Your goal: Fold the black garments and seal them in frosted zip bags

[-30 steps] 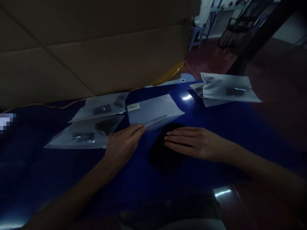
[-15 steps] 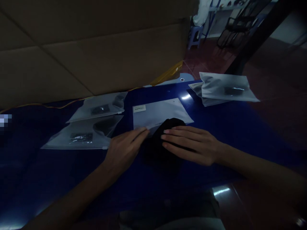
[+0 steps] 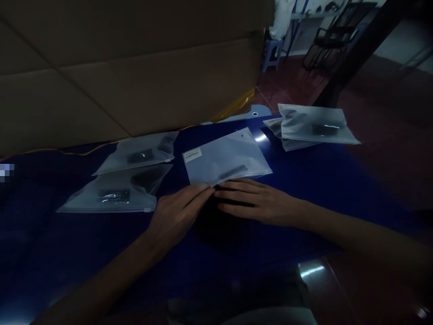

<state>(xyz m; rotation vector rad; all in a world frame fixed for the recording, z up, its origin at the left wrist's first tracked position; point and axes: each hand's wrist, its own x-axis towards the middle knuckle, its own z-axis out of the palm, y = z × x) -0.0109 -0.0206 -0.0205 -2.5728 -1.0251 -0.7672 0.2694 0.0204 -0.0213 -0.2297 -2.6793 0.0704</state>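
Observation:
A frosted plastic zip bag (image 3: 223, 153) with a small white label lies on the blue table, its mouth toward me. My left hand (image 3: 181, 205) pinches the near left corner of that mouth. My right hand (image 3: 253, 201) is at the mouth too, fingers stretched close together over a soft black item (image 3: 215, 205); its thumb is hidden. Most of the black item is lost under the hand and in shadow. Through the bag's near side shows a dark patch (image 3: 234, 171) with fine light marks.
Two similar filled bags (image 3: 113, 192) overlap at the left, and more bags (image 3: 311, 124) are stacked at the far right edge. A large cardboard box (image 3: 152, 85) stands behind the table (image 3: 111, 253), with a yellow-red wire along its foot.
My right hand has moved slightly left and up to the bag's mouth, and the black item is now mostly out of sight. The bag has turned a little and its dark patch shows.

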